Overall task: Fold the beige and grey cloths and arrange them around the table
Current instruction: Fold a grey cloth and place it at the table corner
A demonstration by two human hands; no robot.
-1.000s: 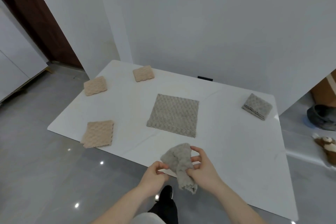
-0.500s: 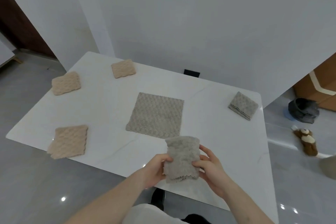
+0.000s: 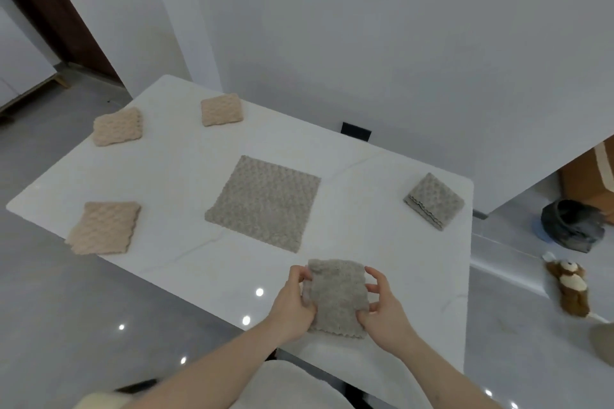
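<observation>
So, quick rundown of where this sits:

Step in hand: folding the small grey cloth (image 3: 336, 298), held just above the near edge of the bench (image 3: 186, 176).
Left hand (image 3: 294, 300): fingers curled round the cloth's left edge, pinching it.
Right hand (image 3: 382, 304): thumb and fingers pinch the right edge and lower right corner.
Cloth state: looks folded into a smallish rectangle already, scalloped hem along the bottom. My guess is one more fold or just a tidy-up before it gets put down.
How I'd do it: line the hems up before pressing anything, keep both pinches near the corners so the layers don't slide, then flatten it on the bench rather than in mid-air.
Where it probably goes: near right part of the bench looks like the free spot, since the folded grey cloth (image 3: 433, 201) sits at the far right corner and three folded beige cloths (image 3: 103, 226) (image 3: 118, 126) (image 3: 222, 109) line the left side.
Still to do: the open grey cloth (image 3: 264, 202) lies flat in the middle, unfolded.
Hard to tell: how many layers the held cloth has, and what the fingers behind it are doing. The bench's near right corner is cut off by the arms.
</observation>
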